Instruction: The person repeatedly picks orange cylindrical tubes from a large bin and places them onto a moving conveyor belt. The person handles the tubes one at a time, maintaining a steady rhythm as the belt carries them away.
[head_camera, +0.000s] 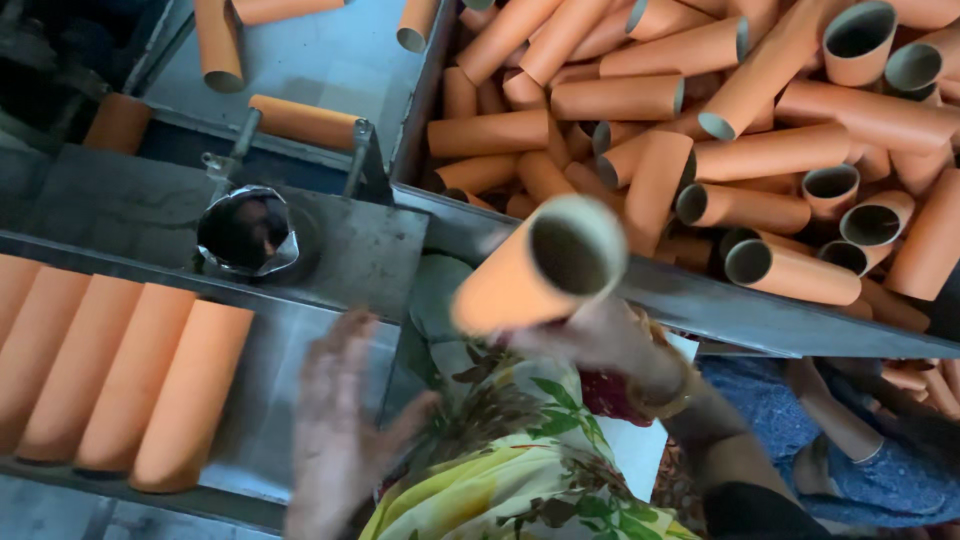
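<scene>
Metal tray (300, 400), right hand (600, 340), tube (540, 265) mouth-up

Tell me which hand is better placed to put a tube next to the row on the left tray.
Probably the right hand: it already holds an orange tube. The left hand is empty, though nearer the row of tubes.

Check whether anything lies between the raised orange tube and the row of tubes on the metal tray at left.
Nothing visible blocks it. The right hand holds the tube above the tray; only the open left hand hovers over bare metal beside the row of tubes.
</scene>
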